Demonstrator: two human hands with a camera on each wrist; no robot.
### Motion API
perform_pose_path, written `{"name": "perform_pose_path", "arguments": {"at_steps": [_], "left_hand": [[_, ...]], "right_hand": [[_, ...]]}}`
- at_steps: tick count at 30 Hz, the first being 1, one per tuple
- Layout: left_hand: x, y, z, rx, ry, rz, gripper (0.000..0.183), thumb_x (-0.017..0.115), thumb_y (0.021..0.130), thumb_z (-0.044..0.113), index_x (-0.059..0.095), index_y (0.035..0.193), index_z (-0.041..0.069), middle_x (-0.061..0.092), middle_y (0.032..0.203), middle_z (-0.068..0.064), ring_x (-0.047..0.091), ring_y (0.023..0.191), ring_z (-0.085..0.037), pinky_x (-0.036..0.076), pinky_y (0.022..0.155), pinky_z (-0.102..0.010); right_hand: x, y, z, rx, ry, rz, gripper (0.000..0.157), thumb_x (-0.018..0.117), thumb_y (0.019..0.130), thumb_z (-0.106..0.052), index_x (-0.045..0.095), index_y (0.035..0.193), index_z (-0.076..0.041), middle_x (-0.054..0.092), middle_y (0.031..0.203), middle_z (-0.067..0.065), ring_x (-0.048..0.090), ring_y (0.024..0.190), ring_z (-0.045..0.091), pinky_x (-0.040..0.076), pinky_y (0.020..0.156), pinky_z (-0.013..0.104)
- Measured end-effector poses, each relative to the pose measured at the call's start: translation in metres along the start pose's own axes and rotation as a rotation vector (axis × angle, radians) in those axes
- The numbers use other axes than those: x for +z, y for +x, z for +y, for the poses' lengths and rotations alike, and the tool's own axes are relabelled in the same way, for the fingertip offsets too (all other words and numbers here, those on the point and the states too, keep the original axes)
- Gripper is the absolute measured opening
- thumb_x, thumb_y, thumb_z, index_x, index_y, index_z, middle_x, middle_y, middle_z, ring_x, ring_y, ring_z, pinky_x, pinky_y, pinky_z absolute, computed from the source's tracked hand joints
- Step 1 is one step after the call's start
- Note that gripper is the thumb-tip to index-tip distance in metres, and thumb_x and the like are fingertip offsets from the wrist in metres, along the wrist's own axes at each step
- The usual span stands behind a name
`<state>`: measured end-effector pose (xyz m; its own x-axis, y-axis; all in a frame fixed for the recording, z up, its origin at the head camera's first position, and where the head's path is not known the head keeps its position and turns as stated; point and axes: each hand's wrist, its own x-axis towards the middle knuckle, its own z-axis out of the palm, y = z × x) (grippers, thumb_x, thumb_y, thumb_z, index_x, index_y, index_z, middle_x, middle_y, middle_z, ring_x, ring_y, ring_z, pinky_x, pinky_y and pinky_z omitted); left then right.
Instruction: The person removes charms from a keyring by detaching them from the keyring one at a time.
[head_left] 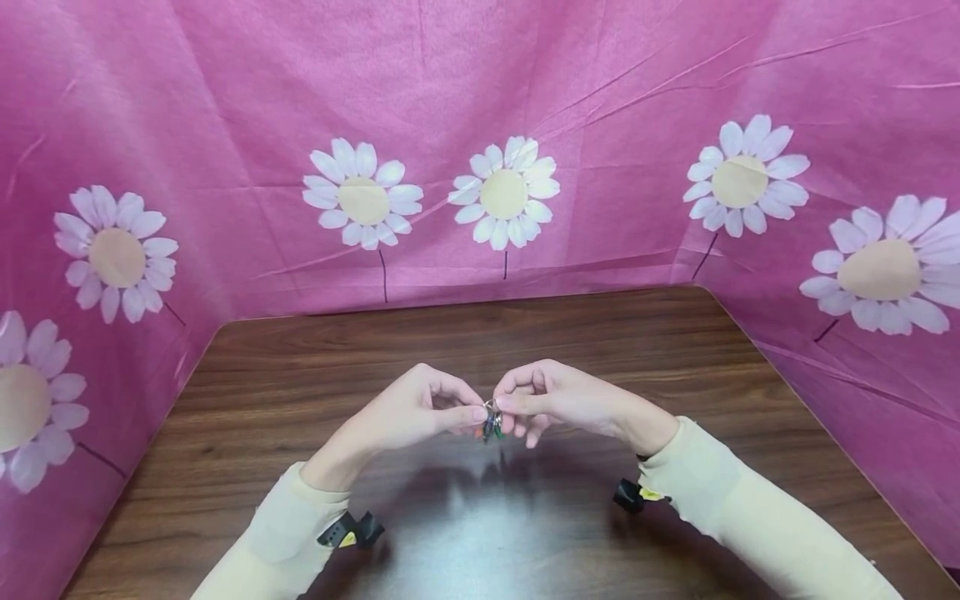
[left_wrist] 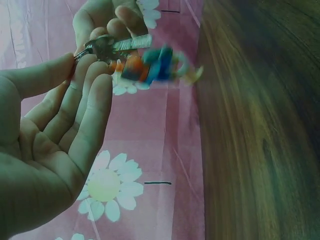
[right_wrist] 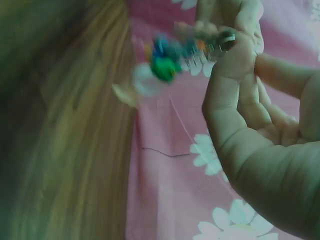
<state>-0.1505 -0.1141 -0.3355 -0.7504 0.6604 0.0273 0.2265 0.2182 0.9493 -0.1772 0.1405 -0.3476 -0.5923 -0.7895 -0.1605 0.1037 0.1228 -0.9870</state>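
Both hands meet over the middle of the table, with a bunch of keys (head_left: 492,423) on a metal ring between them. My left hand (head_left: 416,412) pinches the ring between thumb and fingers from the left. From the other side, my right hand (head_left: 573,402) pinches it with thumb and forefinger. A flat silver key (left_wrist: 132,44) and a colourful charm (left_wrist: 162,65) in orange, blue and green hang from the ring in the left wrist view. Blurred in the right wrist view, the charm shows a green part (right_wrist: 166,69) and a whitish part. Fingertips hide part of the ring.
Below the hands lies a dark brown wooden table (head_left: 300,367). A pink cloth (head_left: 247,100) printed with white daisies stands around its back and sides. Each sleeve carries a small black wrist device, one on the left (head_left: 351,531) and one on the right (head_left: 628,497).
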Motion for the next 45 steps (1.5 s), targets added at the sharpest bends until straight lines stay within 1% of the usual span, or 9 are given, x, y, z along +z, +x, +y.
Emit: {"name": "perform_pose_path", "arguments": {"at_steps": [4,9,14,22,29,33,36,41,45], "left_hand": [[0.001,0.002,0.0,-0.018,0.02,-0.035,0.012,0.071,0.096,0.015,0.078,0.098,0.006,0.076,0.086,-0.01,0.072,0.079,-0.023,0.06,0.078,-0.051],[0.003,0.004,0.001,-0.006,0.002,-0.077,0.013,0.071,0.097,0.016,0.078,0.1,0.006,0.076,0.088,-0.013,0.073,0.08,-0.021,0.06,0.079,-0.049],[0.001,0.003,-0.001,0.022,-0.041,-0.069,0.013,0.067,0.099,0.014,0.078,0.103,0.007,0.075,0.087,-0.012,0.072,0.082,-0.021,0.06,0.08,-0.047],[-0.002,0.001,0.002,0.024,-0.058,0.01,0.015,0.069,0.098,0.014,0.077,0.105,0.004,0.075,0.091,-0.013,0.07,0.082,-0.022,0.061,0.079,-0.039],[0.0,-0.001,0.002,0.016,-0.033,0.02,0.013,0.07,0.098,0.014,0.077,0.103,0.005,0.076,0.092,-0.013,0.071,0.082,-0.022,0.061,0.079,-0.039],[0.001,0.0,0.001,0.007,-0.02,0.004,0.013,0.069,0.098,0.015,0.076,0.102,0.005,0.075,0.091,-0.01,0.072,0.082,-0.022,0.061,0.079,-0.04],[0.0,-0.001,0.002,0.007,-0.024,-0.008,0.013,0.069,0.098,0.015,0.076,0.102,0.004,0.075,0.091,-0.012,0.072,0.082,-0.023,0.061,0.079,-0.04],[0.0,-0.002,0.003,0.019,-0.038,-0.007,0.017,0.067,0.099,0.014,0.075,0.103,0.0,0.075,0.09,-0.016,0.071,0.082,-0.024,0.061,0.08,-0.045],[0.0,-0.002,0.002,0.013,-0.055,0.025,0.018,0.067,0.099,0.014,0.074,0.104,-0.002,0.075,0.091,-0.014,0.072,0.084,-0.026,0.061,0.08,-0.043]], "right_hand": [[-0.003,0.0,-0.006,0.015,-0.205,0.002,0.019,0.066,0.101,-0.024,0.071,0.105,-0.006,0.068,0.079,0.01,0.055,0.059,0.014,0.05,0.051,0.024],[-0.004,-0.001,-0.013,0.001,-0.282,-0.014,0.015,0.067,0.1,-0.021,0.072,0.1,-0.006,0.066,0.076,0.008,0.05,0.056,0.013,0.043,0.048,0.022],[-0.005,-0.001,-0.014,-0.061,-0.258,0.007,0.016,0.064,0.101,-0.016,0.07,0.101,-0.002,0.065,0.075,0.008,0.053,0.058,0.011,0.048,0.052,0.022],[-0.005,-0.002,-0.012,-0.062,-0.077,0.081,0.022,0.065,0.101,-0.018,0.066,0.106,0.003,0.065,0.08,0.01,0.056,0.064,0.011,0.052,0.056,0.023],[-0.004,-0.003,-0.015,-0.005,-0.201,0.009,0.018,0.068,0.099,-0.023,0.073,0.106,-0.007,0.066,0.079,0.008,0.054,0.056,0.013,0.046,0.049,0.024],[-0.004,-0.002,-0.018,-0.029,-0.24,-0.02,0.016,0.068,0.1,-0.022,0.073,0.103,-0.007,0.067,0.078,0.009,0.054,0.056,0.014,0.047,0.049,0.023],[-0.004,0.0,-0.018,-0.05,-0.205,-0.008,0.018,0.067,0.1,-0.02,0.071,0.103,-0.003,0.066,0.078,0.009,0.056,0.058,0.013,0.049,0.051,0.023],[-0.007,0.001,-0.016,-0.04,-0.06,0.093,0.023,0.065,0.1,-0.017,0.066,0.108,0.005,0.067,0.081,0.01,0.058,0.065,0.012,0.053,0.056,0.024],[-0.009,0.0,-0.014,-0.047,-0.079,0.099,0.023,0.065,0.1,-0.017,0.066,0.109,0.004,0.066,0.083,0.013,0.058,0.066,0.012,0.054,0.057,0.025]]}}
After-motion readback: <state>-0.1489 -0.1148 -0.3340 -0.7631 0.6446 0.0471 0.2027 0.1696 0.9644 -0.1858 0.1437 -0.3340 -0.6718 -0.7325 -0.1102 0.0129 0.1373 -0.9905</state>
